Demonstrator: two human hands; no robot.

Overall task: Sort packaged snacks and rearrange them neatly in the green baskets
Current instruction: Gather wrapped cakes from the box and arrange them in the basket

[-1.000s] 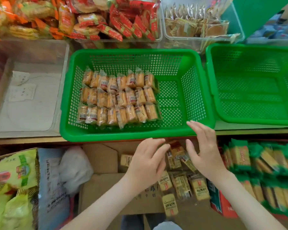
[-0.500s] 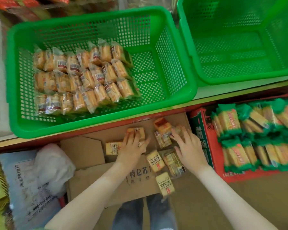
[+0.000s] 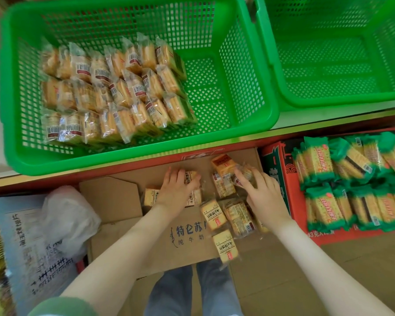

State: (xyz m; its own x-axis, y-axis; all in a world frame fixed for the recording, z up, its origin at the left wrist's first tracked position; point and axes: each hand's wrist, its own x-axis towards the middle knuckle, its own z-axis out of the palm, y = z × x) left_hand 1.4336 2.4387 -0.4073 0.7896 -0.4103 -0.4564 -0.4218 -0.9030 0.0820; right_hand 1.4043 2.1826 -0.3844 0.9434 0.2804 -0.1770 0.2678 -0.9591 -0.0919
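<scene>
Both hands are in the cardboard box point(image 3: 114, 197) because that's where the loose snack packs point(image 3: 213, 215) are. The left hand point(image 3: 176, 192) curls its fingers round one pack. The right hand point(image 3: 266, 197) rests its fingers on another, grip unclear. Rows in the green basket point(image 3: 146, 156) leave its right side bare, likely for these.

Baskets bright green, square-mesh lattice: 11 o'clock basket point(image 3: 123, 160), 1 o'clock basket point(image 3: 328, 103). Basket packs point(image 3: 114, 92): clear film, golden-yellow contents, dark red labels. Loose packs point(image 3: 213, 215), centre: yellow-orange, white labels. Green-ended packs point(image 3: 324, 201), 3 o'clock: yellow middles; carton point(image 3: 293, 195) red. Cardboard point(image 3: 160, 242) brown, dark blue print.
</scene>
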